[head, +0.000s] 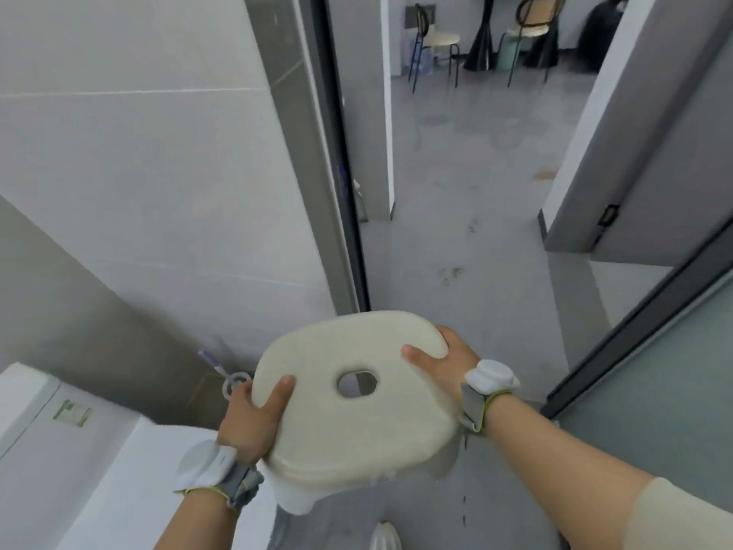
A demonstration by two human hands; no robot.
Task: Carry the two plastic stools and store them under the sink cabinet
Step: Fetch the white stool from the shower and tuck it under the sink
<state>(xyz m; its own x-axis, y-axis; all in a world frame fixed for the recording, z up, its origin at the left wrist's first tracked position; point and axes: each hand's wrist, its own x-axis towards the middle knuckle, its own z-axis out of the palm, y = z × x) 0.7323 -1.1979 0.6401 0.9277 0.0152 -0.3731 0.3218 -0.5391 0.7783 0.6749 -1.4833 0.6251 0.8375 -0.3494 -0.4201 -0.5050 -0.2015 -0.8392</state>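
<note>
A cream plastic stool with an oval hole in its seat is held up in front of me, tilted, with its white legs hanging below. My left hand grips the seat's left edge, thumb on top. My right hand grips the far right edge, thumb lying on the seat. Both wrists wear white devices on grey straps. I see only one stool top; whether a second is stacked beneath is hidden. No sink cabinet is in view.
A white toilet tank stands at lower left against a tiled wall. A dark door frame opens onto a grey corridor floor. An open door stands at right. Two chairs are far ahead.
</note>
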